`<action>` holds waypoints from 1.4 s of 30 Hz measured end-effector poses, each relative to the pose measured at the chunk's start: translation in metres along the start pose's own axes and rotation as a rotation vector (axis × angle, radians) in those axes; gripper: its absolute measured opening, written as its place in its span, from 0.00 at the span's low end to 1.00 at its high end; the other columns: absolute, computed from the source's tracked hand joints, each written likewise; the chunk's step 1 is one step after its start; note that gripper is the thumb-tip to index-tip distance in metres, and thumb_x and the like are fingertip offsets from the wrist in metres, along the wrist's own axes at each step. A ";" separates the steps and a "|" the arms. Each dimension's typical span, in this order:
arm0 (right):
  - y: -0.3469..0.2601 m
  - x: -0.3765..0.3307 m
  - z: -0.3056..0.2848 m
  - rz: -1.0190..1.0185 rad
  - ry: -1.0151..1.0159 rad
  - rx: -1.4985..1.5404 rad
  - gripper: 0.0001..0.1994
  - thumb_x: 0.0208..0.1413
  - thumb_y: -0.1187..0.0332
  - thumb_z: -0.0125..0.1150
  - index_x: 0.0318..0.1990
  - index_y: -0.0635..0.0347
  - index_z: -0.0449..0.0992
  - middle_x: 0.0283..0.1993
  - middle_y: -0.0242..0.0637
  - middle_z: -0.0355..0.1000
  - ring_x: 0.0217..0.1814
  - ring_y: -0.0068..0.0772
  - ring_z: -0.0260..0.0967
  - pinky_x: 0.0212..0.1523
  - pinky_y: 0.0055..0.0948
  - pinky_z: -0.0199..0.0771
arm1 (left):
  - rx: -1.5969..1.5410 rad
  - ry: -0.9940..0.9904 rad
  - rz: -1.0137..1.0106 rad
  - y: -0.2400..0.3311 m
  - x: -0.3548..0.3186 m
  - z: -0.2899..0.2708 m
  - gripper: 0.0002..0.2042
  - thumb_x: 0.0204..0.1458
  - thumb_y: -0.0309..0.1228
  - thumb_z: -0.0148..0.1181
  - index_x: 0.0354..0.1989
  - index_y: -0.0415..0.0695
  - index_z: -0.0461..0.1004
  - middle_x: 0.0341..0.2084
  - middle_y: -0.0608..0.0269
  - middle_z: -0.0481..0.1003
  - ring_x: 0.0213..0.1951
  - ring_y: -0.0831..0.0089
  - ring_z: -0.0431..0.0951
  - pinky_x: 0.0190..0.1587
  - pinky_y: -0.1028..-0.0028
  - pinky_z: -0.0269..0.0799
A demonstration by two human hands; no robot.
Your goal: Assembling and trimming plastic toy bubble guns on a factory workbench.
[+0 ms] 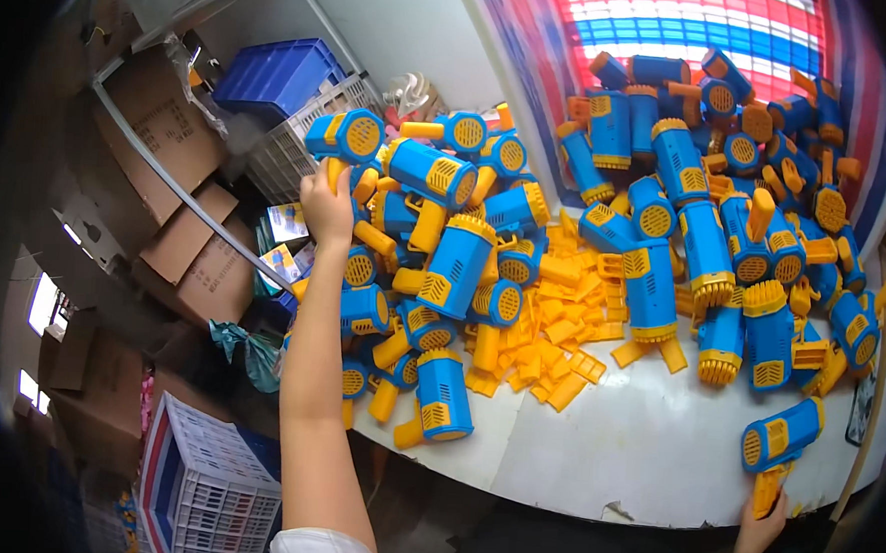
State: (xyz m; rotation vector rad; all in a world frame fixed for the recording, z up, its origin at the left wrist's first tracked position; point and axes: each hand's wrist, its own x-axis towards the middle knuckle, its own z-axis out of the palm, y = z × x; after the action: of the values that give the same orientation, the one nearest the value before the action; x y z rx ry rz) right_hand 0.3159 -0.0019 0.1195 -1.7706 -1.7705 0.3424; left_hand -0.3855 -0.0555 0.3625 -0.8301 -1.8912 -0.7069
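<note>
At the left of the pile my left hand (328,206) is closed round the yellow handle of a blue and yellow toy bubble gun (344,134), its round yellow grille turned to the right. Far to the right, by the table's front edge, my right hand (763,526) grips another toy bubble gun (783,435) by its yellow handle from below. That toy's barrel is tilted, with a yellow grille at its left end. Between the hands, several similar toys (456,265) lie heaped beside a pile of small yellow plastic pieces (566,328).
A second heap of toys (705,252) fills the table's right side, against a striped sheet (529,76). The white table (574,454) has a curved front edge. To the left stand a blue crate (278,76), a white crate (287,150), cardboard boxes (160,127) and a metal rail (168,167).
</note>
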 end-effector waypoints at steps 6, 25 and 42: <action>-0.087 -0.041 0.016 -0.024 -0.094 0.174 0.22 0.35 0.77 0.62 0.43 0.71 0.66 0.38 0.50 0.67 0.43 0.47 0.66 0.45 0.34 0.65 | -0.056 -0.118 0.101 -0.006 0.025 0.084 0.17 0.46 0.41 0.57 0.44 0.48 0.72 0.32 0.51 0.69 0.39 0.54 0.69 0.41 0.61 0.65; -0.099 -0.013 0.137 -0.166 -0.361 0.310 0.24 0.37 0.71 0.66 0.44 0.68 0.67 0.32 0.39 0.64 0.32 0.31 0.63 0.32 0.24 0.66 | -0.286 -1.260 0.307 0.190 -0.307 0.023 0.17 0.40 0.32 0.62 0.39 0.42 0.68 0.33 0.53 0.68 0.35 0.57 0.71 0.38 0.64 0.68; -0.163 -0.020 0.205 -0.289 -0.617 0.639 0.15 0.44 0.73 0.59 0.42 0.61 0.69 0.30 0.35 0.65 0.20 0.26 0.59 0.23 0.21 0.61 | -0.430 -1.280 0.093 0.178 -0.371 0.011 0.18 0.36 0.24 0.63 0.38 0.41 0.67 0.35 0.54 0.67 0.43 0.57 0.64 0.45 0.67 0.62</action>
State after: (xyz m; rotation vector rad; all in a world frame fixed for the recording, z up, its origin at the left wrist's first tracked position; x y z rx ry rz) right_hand 0.0638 0.0140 0.0486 -0.9889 -1.9672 1.2703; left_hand -0.1230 -0.0325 0.0466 -1.9440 -2.7897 -0.5477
